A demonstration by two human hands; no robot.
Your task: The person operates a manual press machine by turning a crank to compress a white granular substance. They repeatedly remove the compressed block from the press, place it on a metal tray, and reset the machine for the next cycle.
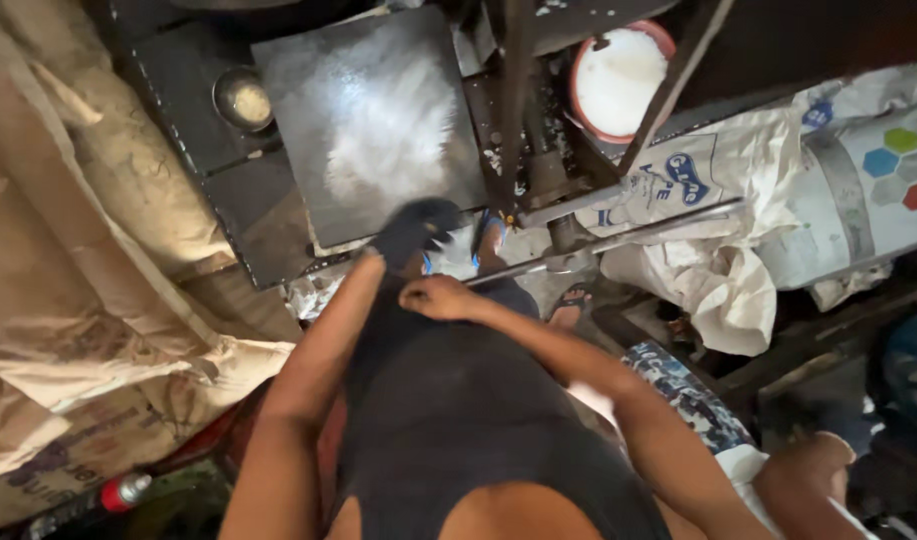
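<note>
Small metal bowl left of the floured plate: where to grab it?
Pinch the metal bowl by its near rim, coming from above. It sits upright and open with pale contents, the rim is exposed all round, and the floured plate crowds its right side.

Left hand (415,232): motion-blurred, covered by a dark cloth or glove; which, cannot tell. Grip unreadable. Right hand (440,297): fingers curled under, contents hidden against the dark garment (458,410). White bowl (618,80) partly behind a metal bar (668,85). Red-capped bottle (83,505) cut by the lower edge.
</note>
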